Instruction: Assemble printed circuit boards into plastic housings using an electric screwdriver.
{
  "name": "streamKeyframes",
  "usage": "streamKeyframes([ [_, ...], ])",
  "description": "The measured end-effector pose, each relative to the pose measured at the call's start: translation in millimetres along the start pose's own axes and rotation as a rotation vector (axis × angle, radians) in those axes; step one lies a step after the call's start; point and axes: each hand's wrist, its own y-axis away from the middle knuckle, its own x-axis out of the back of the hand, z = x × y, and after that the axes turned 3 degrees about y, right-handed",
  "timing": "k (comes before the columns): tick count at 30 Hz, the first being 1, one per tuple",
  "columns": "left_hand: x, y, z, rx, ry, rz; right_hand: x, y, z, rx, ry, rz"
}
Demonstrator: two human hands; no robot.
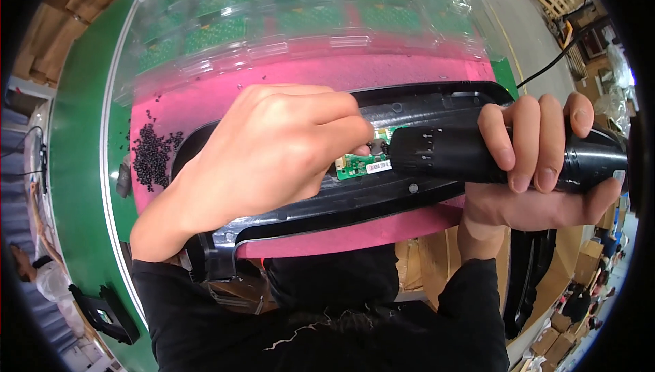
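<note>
A long black plastic housing (273, 211) lies across the pink mat in front of me, its inner side up. In its middle sits a small green circuit board (351, 169) with a white label. My left hand (280, 143) reaches over the housing, its thumb and fingertips pinched together above the board; what they hold, if anything, is too small to name. My right hand (532, 147) is wrapped round a black electric screwdriver (443, 155), which lies nearly level. Its nose points left at the board, close to my left fingertips. The bit's tip is hard to see.
Small black screws (151, 157) lie heaped at the left of the pink mat (184, 109). Clear plastic trays (300, 41) holding green boards fill the far side. Another black housing (106, 314) rests at lower left. A black cable (556, 58) hangs at far right.
</note>
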Motion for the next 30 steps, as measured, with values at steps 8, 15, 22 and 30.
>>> streamKeyframes([
  [8,-2.9,0.4,-7.4,0.093,0.029,0.057,18.1,-9.5,-9.9,-0.034,0.367,0.002],
  [15,3.2,6.4,-2.0,0.224,-0.018,-0.351,16.1,-10.6,6.8,-0.076,0.480,0.043],
  [22,-1.9,9.2,-8.3,0.146,0.000,-0.413,16.6,-12.3,11.9,-0.091,0.561,0.046],
  [30,-2.3,17.1,-9.0,0.209,0.048,-0.351,14.3,-12.9,17.2,-0.092,0.576,0.042],
])
